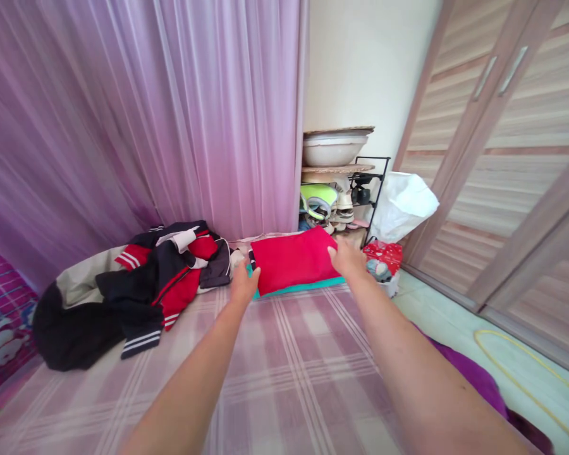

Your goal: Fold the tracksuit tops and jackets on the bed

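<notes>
A folded red garment [294, 256] lies flat at the far end of the bed, on top of a folded teal cloth [303, 287] that shows along the near edge. A bit of black-and-white trim is visible at the red garment's left side. My left hand [243, 285] is at the left edge of this pile, thumb against the red cloth. At the opposite edge, my right hand [349, 258] has its thumb over the red cloth, the other fingers partly hidden beyond it. To the left lies a loose heap of navy, red and grey jackets [146, 287].
The bed has a pink checked sheet [284, 373]. Behind it hangs a purple curtain [208, 114]. A black rack [382, 189] with shoes and basins stands at the back, beside a white bag [405, 205]. Wooden wardrobe doors [507, 158] rise on the right.
</notes>
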The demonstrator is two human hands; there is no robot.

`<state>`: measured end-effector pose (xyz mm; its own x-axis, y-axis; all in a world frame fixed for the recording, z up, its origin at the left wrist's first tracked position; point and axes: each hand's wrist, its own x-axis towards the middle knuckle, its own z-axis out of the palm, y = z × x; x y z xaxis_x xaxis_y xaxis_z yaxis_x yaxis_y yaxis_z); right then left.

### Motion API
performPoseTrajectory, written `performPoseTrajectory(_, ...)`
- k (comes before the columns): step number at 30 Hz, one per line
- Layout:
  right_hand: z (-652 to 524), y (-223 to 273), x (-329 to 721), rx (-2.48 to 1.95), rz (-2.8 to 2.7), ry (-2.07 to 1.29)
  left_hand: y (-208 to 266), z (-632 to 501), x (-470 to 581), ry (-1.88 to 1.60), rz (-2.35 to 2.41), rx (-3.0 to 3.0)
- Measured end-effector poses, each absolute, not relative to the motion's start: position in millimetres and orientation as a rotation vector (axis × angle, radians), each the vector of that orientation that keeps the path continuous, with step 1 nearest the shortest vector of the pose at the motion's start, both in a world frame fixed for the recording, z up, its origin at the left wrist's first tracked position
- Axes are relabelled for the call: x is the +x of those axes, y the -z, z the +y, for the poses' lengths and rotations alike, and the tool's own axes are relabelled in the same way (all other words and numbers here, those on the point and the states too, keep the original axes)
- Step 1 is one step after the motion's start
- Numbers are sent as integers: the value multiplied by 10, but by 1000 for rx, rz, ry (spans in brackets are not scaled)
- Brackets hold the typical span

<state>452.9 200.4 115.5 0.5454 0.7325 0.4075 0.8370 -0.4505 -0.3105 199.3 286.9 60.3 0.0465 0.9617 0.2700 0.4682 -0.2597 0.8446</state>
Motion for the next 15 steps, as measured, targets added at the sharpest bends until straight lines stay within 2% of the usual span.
performPoseTrajectory(3, 2030, -648, 4433, -2341, -1325, 176, -94, 2731, 1761, -1089, 1411, 1735)
performPoseTrajectory(7, 2028, -278, 4159, -2264, -1388, 252, 329, 2341, 1256, -1112, 1376, 1770)
performPoseTrajectory(11, 1991, -249, 3961, -2128, -1415, 360, 421, 2043, 905, -1138, 1390, 1779)
performPoseTrajectory(15, 1856, -245, 3883, -1989, -1458, 407, 307, 1959, 904, -1138, 1436, 1720)
